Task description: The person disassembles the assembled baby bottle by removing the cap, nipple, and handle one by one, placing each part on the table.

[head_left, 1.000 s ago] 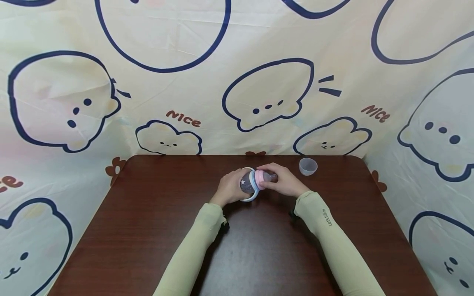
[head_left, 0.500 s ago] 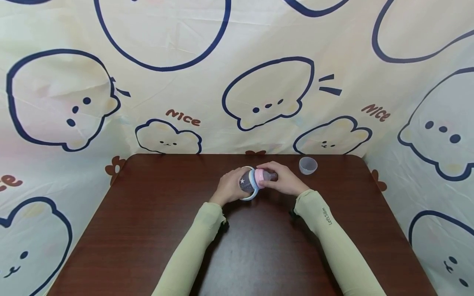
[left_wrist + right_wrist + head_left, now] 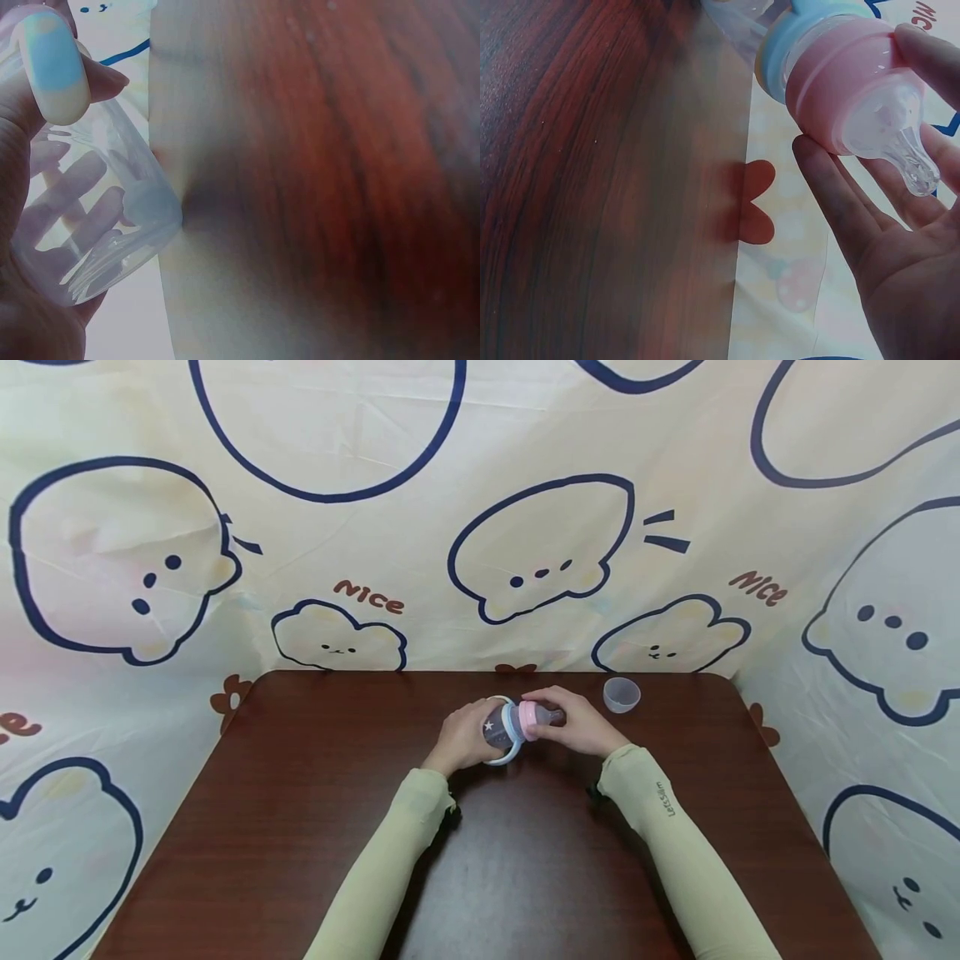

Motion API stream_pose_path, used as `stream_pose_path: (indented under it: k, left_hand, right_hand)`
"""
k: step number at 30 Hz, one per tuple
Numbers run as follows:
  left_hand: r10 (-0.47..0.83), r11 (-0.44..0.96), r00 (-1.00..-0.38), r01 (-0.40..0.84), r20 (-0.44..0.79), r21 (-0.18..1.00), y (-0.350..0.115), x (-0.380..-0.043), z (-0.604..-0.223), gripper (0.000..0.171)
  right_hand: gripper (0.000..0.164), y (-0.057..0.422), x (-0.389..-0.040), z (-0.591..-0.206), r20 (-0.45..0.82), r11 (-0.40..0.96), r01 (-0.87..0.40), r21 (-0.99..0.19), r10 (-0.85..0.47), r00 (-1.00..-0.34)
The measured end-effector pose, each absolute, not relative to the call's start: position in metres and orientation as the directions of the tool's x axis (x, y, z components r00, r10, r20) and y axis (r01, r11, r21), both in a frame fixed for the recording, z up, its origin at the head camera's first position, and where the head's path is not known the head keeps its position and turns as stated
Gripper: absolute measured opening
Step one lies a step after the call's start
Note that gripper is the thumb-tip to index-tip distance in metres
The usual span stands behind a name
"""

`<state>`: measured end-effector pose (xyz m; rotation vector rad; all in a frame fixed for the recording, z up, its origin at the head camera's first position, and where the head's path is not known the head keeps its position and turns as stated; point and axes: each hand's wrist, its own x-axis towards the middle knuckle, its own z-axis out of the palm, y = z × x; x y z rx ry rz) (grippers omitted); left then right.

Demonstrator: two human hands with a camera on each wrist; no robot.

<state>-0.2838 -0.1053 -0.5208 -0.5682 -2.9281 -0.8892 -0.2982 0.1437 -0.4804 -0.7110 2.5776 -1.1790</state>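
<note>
A clear baby bottle (image 3: 495,727) with a white star is held tilted over the table, nipple end pointing right. My left hand (image 3: 459,737) grips its body, fingers wrapped behind the transparent wall in the left wrist view. Around the bottle's neck sits a light-blue handle ring (image 3: 776,61), and one handle end (image 3: 54,67) lies by the left thumb. My right hand (image 3: 579,723) pinches the pink collar (image 3: 847,82) between thumb and fingertips. From that collar sticks a clear nipple (image 3: 917,169). A thin strip of clear neck shows between pink collar and blue ring.
A small translucent cup-shaped cap (image 3: 622,695) stands at the back of the dark brown table (image 3: 300,827), right of my right hand. A cream cloth (image 3: 420,552) printed with cartoon animals hangs behind the table and along both sides.
The pink collar sits slightly farther right from the blue ring than a second ago, with the right fingers still on it. Both hands stay in nearly the same place.
</note>
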Motion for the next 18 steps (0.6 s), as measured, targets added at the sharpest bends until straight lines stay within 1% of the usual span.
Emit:
stream_pose_path:
  k: [9,18]
  left_hand:
    - [0.336,0.771,-0.93,0.363,0.151,0.523,-0.105,-0.284,-0.523,0.083]
    - [0.323,0.769,-0.937,0.342,0.134,0.541,-0.104,-0.285,-0.523,0.084]
  right_hand:
    - [0.058,0.148,-0.297,-0.477,0.003,0.566,-0.333,-0.754,-0.504,-0.864]
    - [0.061,0.155,-0.297,-0.473,0.0,0.562,-0.316,-0.765,-0.49,-0.871]
